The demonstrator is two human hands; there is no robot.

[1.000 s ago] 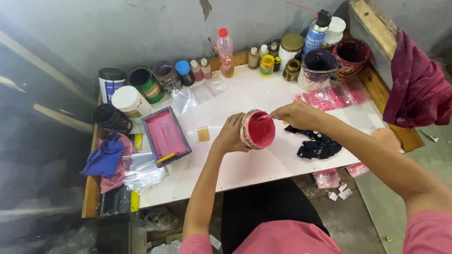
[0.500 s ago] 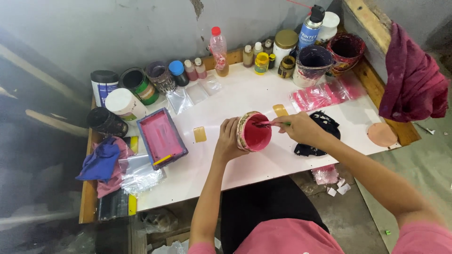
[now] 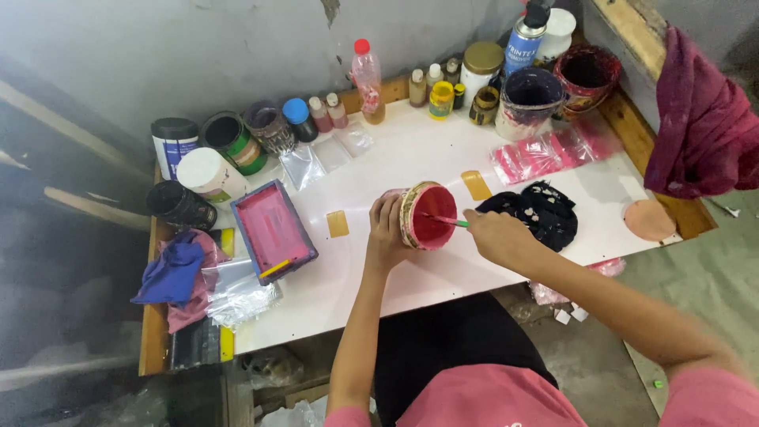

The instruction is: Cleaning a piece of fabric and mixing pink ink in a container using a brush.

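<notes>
Paint tub [image 3: 427, 215] — a small round one, tilted on its side with its red-coated mouth turned toward the camera — is held just above the white desk [image 3: 411, 158], near its front middle. It is gripped from the left by the left hand [image 3: 386, 233], whose fingers [image 3: 389, 207] are curled closely round the tub's stained outer wall. The right hand [image 3: 496, 234] is set just beside the tub on its right, fingers pinched shut on a thin stick with a green handle [image 3: 447, 221], the tip of which is reached into the red paint inside. A crumpled black cloth [image 3: 545, 212] is lying on the desk directly behind the right hand, touching or nearly touching it. To the left of the tub, well apart, a rectangular tray smeared pink [image 3: 273, 231] is placed, and a small tan card [image 3: 337, 224] is seen between tray and tub. Bottles and paint cans [image 3: 237, 142] are lined along the wall.
</notes>
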